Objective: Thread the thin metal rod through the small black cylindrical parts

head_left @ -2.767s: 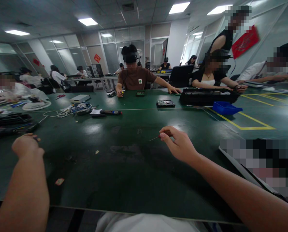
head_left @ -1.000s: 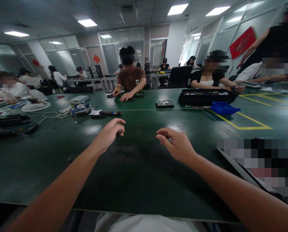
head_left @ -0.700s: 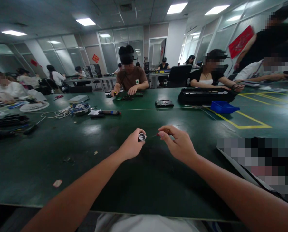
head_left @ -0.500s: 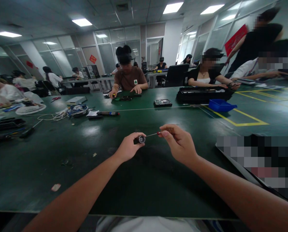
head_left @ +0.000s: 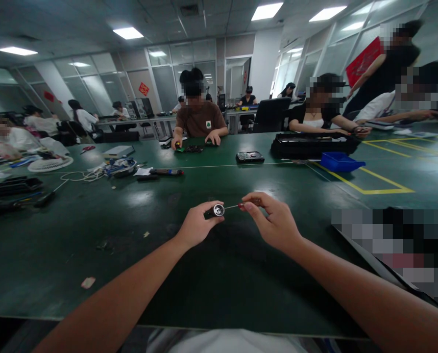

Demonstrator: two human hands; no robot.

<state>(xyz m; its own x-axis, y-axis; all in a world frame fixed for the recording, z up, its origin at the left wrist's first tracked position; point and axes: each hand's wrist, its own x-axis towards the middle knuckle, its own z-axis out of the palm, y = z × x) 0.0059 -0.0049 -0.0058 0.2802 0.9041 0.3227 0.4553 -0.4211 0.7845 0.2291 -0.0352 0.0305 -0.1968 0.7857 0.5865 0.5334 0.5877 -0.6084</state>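
Observation:
Between the thumb and fingers of my left hand (head_left: 197,228) is a small dark cylinder (head_left: 218,210), its round, silvery open end facing me. My right hand (head_left: 275,219) pinches a thin screwdriver (head_left: 232,206) by its reddish handle, most of which the fingers cover. The metal shaft points left, and its tip reaches the right side of the cylinder's rim. Whether the tip touches the rim or passes behind it, I cannot tell. Both hands are above the green tabletop (head_left: 219,284).
Beyond my hands lies a flat black-and-silver device (head_left: 250,157). A blue bin (head_left: 338,162) and a long black casing (head_left: 312,146) stand back right. To the left are a cable bundle (head_left: 119,167) and a long-handled tool (head_left: 167,172). A co-worker (head_left: 200,120) sits opposite.
The whole scene has shifted slightly to the right in view. The cylinder's open end has turned slightly and looks brighter. Both hands keep their grips, the screwdriver still against or beside the cylinder.

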